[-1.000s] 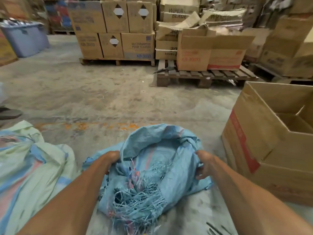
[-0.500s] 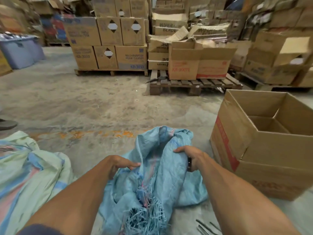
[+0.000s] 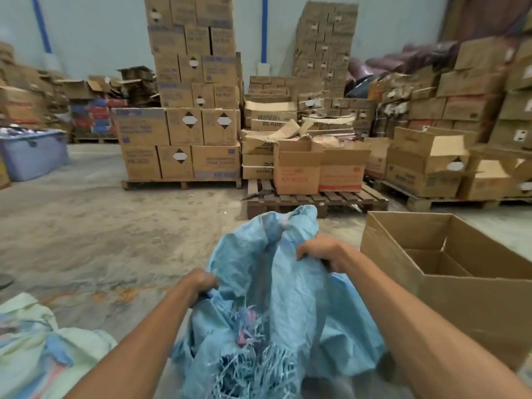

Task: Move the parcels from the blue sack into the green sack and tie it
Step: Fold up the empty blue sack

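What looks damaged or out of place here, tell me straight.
The blue sack, gripped by the left hand and right hand, is badly frayed along its near edge, with loose blue and pink strands hanging in a tangle. Behind, the WIPER BLADE cartons are crushed and torn open on their stack.

Light blue woven sack (image 3: pixel 290 286) with pink-flecked frayed threads; pale green sack (image 3: pixel 37 349) striped blue and pink; brown cardboard box (image 3: pixel 466 300).
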Demonstrator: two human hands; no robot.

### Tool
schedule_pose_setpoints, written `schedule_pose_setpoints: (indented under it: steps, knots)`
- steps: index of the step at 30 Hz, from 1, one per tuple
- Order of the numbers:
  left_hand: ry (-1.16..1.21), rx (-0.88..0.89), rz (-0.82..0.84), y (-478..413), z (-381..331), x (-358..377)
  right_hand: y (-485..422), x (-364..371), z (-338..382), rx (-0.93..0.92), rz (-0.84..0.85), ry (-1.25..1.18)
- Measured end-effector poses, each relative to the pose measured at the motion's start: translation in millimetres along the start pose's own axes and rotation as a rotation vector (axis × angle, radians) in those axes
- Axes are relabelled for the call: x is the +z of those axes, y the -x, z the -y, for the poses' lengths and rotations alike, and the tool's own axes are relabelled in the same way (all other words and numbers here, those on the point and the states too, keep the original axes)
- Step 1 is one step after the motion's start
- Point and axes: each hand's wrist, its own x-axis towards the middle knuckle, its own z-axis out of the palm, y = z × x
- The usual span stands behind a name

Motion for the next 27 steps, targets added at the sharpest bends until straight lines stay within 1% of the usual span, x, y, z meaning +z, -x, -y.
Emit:
schedule_pose_setpoints:
  steps: [3, 4, 5, 6, 7, 8, 10, 12, 13, 14, 15, 17, 18, 19, 20, 21, 23, 24, 25, 27]
  knots:
    - [0.069, 0.197, -0.107, 18, -42, -40, 13, -3, 29, -0.123, -0.405, 0.571]
    - [0.061, 0.252, -0.132, 27, -51, -48, 20, -1, 36, -0.153, -0.5, 0.646]
    - [0.049, 0.306, -0.14, 36, -58, -54, 25, 1, 43, -0.18, -0.558, 0.635]
    - [0.021, 0.351, -0.112, 46, -64, -57, 27, 2, 48, -0.207, -0.571, 0.589]
    - [-0.01, 0.385, -0.049, 57, -68, -59, 28, 3, 56, -0.224, -0.528, 0.473]
    - [-0.04, 0.416, 0.037, 67, -70, -59, 24, 4, 64, -0.245, -0.452, 0.29]
    - [-0.093, 0.441, 0.269, 78, -70, -56, 27, 10, 85, -0.236, -0.183, -0.091]
    - [-0.052, 0.441, 0.486, 85, -67, -50, 31, 18, 101, -0.196, 0.057, -0.276]
    - [-0.006, 0.441, 0.549, 86, -65, -46, 35, 23, 107, -0.181, 0.145, -0.323]
    - [0.033, 0.434, 0.555, 86, -62, -40, 37, 27, 111, -0.171, 0.233, -0.37]
    - [0.066, 0.422, 0.504, 82, -60, -36, 41, 30, 114, -0.169, 0.292, -0.378]
    - [0.139, 0.398, 0.327, 73, -56, -26, 50, 36, 116, -0.201, 0.394, -0.351]
    - [0.217, 0.381, 0.253, 69, -54, -23, 53, 39, 118, -0.223, 0.416, -0.331]
    - [0.324, 0.361, 0.209, 65, -54, -21, 52, 40, 120, -0.259, 0.377, -0.298]
    - [0.429, 0.348, 0.188, 65, -55, -22, 49, 42, 121, -0.327, 0.264, -0.229]
    - [0.512, 0.34, 0.183, 67, -56, -24, 42, 42, 119, -0.427, 0.099, -0.103]
    - [0.589, 0.333, 0.176, 63, -59, -30, 30, 38, 110, -0.623, -0.306, 0.235]
    - [0.6, 0.32, 0.175, 61, -60, -33, 26, 36, 102, -0.67, -0.468, 0.353]
    - [0.636, 0.315, 0.192, 59, -60, -35, 25, 33, 93, -0.691, -0.572, 0.41]
    - [0.702, 0.279, 0.228, 58, -61, -40, 20, 28, 73, -0.661, -0.697, 0.459]
